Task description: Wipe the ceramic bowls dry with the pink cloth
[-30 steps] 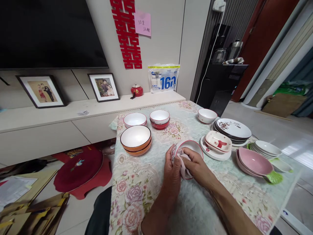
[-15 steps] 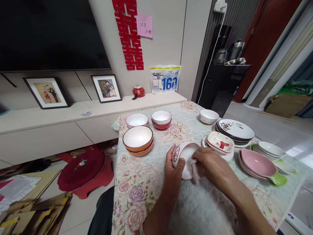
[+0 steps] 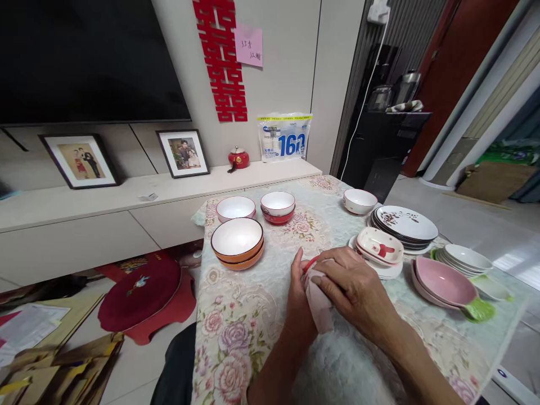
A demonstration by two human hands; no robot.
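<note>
I look out through one camera worn on my head, facing forward and tilted down across the table (image 3: 236, 298). My left hand (image 3: 298, 298) and right hand (image 3: 352, 275) are near it, below the middle of the view and somewhat to its right. Farther off, past the table, is the low white cabinet (image 3: 97, 230). The view is wide, reaching from the television (image 3: 88, 56) at upper left to the reddish door (image 3: 464, 73) at upper right.

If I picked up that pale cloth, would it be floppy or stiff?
Probably floppy: the pale cloth bends under the right hand and its loose end hangs down. It's likely light too, since it looks thin. It probably wouldn't break, because it looks soft.
</note>
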